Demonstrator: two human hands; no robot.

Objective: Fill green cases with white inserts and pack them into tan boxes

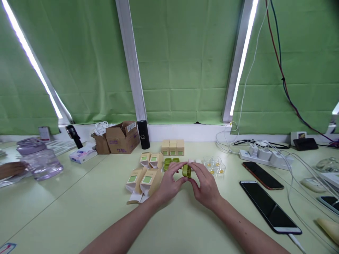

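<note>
Between the fingertips of my left hand (171, 185) and my right hand (208, 187), a small green square container (186, 171) is held above the table, its hollow side facing me. Thumbs and fingers of both hands press on its sides. Just behind my left hand are several similar green containers (167, 160), partly hidden by it. Beyond my right hand stand several clear plastic cups (216, 161) with yellow bits at the bottom. To the left of my left hand, several opened kraft paper boxes (149, 179) with green labels lie with their flaps out.
Three closed kraft boxes (173, 147) stand at the back. Left are a black cylinder (143, 134), cardboard carton (123, 137), tissue pack (83, 154) and purple jug (39, 160), near another person's hand (12, 170). Right are phones (268, 206), a power strip (259, 159) and loose cables.
</note>
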